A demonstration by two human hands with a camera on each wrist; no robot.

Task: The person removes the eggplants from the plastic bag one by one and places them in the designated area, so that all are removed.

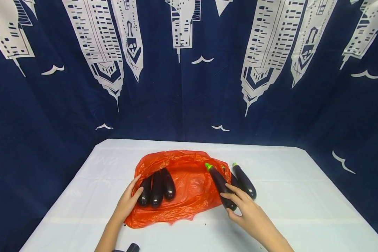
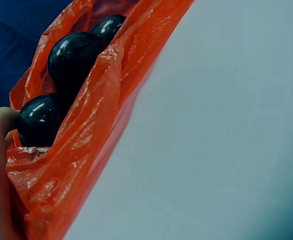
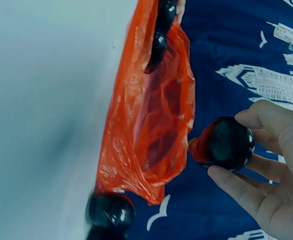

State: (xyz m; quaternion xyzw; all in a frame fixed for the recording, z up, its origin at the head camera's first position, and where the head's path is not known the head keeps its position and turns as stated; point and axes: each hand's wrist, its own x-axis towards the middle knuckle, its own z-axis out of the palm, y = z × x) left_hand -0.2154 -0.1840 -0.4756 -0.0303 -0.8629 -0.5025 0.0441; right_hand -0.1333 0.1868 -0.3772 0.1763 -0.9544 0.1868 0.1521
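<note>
An orange-red plastic bag point(image 1: 192, 182) lies on the white table with its mouth spread wide. Three dark eggplants point(image 1: 156, 189) sit side by side in its left part. My left hand point(image 1: 127, 201) grips the bag's left rim, thumb inside by the nearest eggplant; the left wrist view shows their round ends point(image 2: 74, 55) within the plastic. My right hand point(image 1: 247, 211) holds another eggplant point(image 1: 218, 180) by its lower end, its green stem tip at the bag's right edge. In the right wrist view, thumb and fingers pinch that eggplant point(image 3: 229, 145) off the table.
Two more eggplants lie right of the bag; the outer one point(image 1: 245, 182) shows fully, the other point(image 1: 236, 180) is partly covered by the held one. A dark object point(image 1: 133, 247) is at the front edge. Behind the table point(image 1: 286, 196) hangs a navy cloth point(image 1: 182, 105) with white buildings.
</note>
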